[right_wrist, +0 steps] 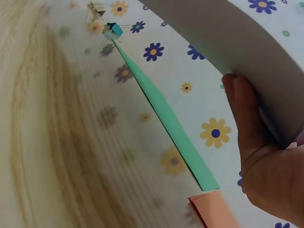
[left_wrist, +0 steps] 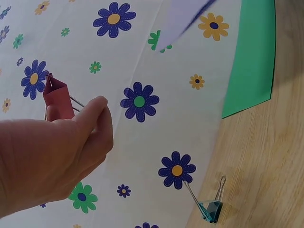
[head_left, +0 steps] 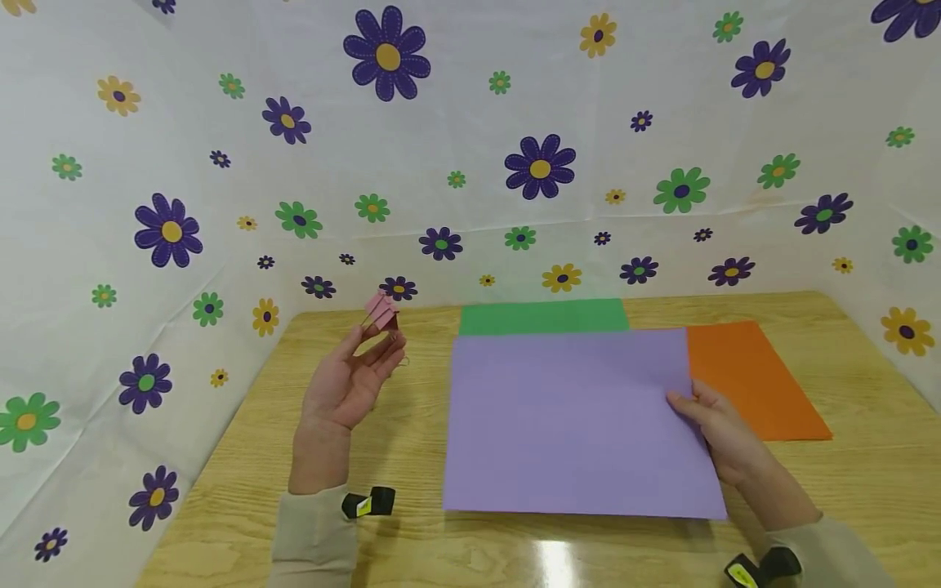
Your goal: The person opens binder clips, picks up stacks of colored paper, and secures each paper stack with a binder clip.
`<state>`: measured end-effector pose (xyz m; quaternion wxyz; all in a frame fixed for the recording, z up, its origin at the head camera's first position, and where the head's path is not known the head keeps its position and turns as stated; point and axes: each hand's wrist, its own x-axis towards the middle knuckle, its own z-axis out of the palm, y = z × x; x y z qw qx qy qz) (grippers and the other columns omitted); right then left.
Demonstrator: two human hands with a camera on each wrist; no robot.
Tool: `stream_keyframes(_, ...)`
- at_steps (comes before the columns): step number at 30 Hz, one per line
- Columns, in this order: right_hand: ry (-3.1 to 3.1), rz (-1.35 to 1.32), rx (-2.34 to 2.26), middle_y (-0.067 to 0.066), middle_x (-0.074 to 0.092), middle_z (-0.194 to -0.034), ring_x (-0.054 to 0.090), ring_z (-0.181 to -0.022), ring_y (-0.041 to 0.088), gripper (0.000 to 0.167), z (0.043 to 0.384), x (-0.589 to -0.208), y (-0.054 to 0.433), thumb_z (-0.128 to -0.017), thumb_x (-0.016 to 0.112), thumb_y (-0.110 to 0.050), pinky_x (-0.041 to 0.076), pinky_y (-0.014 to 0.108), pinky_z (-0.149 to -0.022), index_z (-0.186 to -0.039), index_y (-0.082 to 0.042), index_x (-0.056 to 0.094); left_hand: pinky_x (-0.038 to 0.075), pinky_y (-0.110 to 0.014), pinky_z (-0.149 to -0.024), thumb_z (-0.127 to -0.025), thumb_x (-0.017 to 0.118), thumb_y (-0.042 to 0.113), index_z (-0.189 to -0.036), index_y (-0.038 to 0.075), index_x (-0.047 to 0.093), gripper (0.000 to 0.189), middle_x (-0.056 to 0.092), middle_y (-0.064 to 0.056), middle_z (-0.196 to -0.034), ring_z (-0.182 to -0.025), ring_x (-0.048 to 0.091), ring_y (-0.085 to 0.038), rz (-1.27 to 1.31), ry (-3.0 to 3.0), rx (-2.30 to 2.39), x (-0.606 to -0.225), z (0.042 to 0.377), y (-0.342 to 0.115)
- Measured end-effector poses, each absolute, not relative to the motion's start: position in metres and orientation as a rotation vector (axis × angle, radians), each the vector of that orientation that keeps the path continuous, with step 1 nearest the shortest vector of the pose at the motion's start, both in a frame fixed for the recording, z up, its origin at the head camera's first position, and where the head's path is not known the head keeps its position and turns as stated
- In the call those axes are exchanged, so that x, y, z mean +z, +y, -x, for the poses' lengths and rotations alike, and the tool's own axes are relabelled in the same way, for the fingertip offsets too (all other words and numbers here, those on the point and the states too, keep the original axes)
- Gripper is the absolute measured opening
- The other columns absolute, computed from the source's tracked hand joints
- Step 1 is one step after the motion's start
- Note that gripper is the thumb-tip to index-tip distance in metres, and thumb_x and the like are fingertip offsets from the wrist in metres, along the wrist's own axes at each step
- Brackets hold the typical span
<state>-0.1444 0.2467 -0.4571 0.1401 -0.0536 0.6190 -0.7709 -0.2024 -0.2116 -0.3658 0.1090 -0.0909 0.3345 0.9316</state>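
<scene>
Between the thumb and fingers of my left hand (head_left: 345, 392) is a pink binder clip (head_left: 382, 310), raised above the left part of the table. The left wrist view shows this clip (left_wrist: 59, 100) in a redder shade, its wire handles toward the fingers. My right hand (head_left: 728, 437) grips the right edge of purple paper (head_left: 566, 425), thumb on top and fingers underneath. The paper is held off the table, and its pale underside (right_wrist: 228, 38) shows in the right wrist view. How many sheets there are, I cannot tell.
Green paper (head_left: 544, 317) lies at the back of the wooden table (head_left: 243, 490), partly covered by the purple paper. Orange paper (head_left: 757, 384) lies to the right. A teal binder clip (left_wrist: 212, 209) and a gold-coloured clip (right_wrist: 96, 9) sit on the left side. Flowered cloth (head_left: 456, 122) walls the table.
</scene>
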Motion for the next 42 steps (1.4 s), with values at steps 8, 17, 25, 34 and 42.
stream_keyframes(8,1.772,0.138,-2.383,-0.008,0.068,-0.1,0.068,-0.084,0.009,0.028,0.149,-0.446,0.246,-0.107,0.044,-0.015,0.059,0.029,-0.067,-0.122,-0.034,0.057,0.037,-0.032,-0.11,-0.103,0.052,0.013,-0.12,0.002,0.058,0.021,0.051,-0.015,-0.127,-0.115,0.058,-0.025,0.209,0.909,2.761,-0.365,0.202,-0.213)
stream_keyframes(17,1.777,0.106,-2.478,-0.009,0.069,-0.098,0.068,-0.083,0.007,0.025,0.157,-0.427,0.246,-0.105,0.049,-0.015,0.058,0.026,-0.067,-0.121,-0.031,0.059,0.042,-0.03,-0.106,-0.103,0.052,0.008,-0.121,0.005,0.058,0.02,0.053,-0.012,-0.123,-0.111,0.062,-0.022,0.203,1.009,2.726,-0.365,0.2,-0.214)
stream_keyframes(25,1.674,0.058,-2.565,-0.007,0.069,-0.095,0.068,-0.081,0.008,0.023,0.169,-0.411,0.242,-0.104,0.051,-0.013,0.057,0.025,-0.068,-0.115,-0.03,0.063,0.045,-0.032,-0.103,-0.102,0.054,0.014,-0.119,0.003,0.053,0.02,0.057,-0.012,-0.114,-0.106,0.067,-0.024,0.206,0.966,2.733,-0.366,0.201,-0.215)
stream_keyframes(34,1.634,0.085,-2.585,-0.006,0.071,-0.099,0.069,-0.085,0.009,0.024,0.171,-0.41,0.248,-0.104,0.051,-0.013,0.058,0.026,-0.071,-0.124,-0.026,0.055,0.048,-0.03,-0.1,-0.104,0.052,0.018,-0.121,0.003,0.055,0.023,0.066,-0.013,-0.114,-0.109,0.068,-0.023,0.124,1.079,2.675,-0.371,0.203,-0.214)
stream_keyframes(42,1.676,0.137,-2.559,-0.006,0.072,-0.098,0.07,-0.084,0.01,0.026,0.171,-0.415,0.251,-0.105,0.049,-0.012,0.058,0.026,-0.069,-0.123,-0.027,0.057,0.05,-0.033,-0.099,-0.106,0.048,0.021,-0.115,0.003,0.058,0.023,0.067,-0.012,-0.116,-0.11,0.067,-0.022,0.001,1.303,2.523,-0.375,0.206,-0.212)
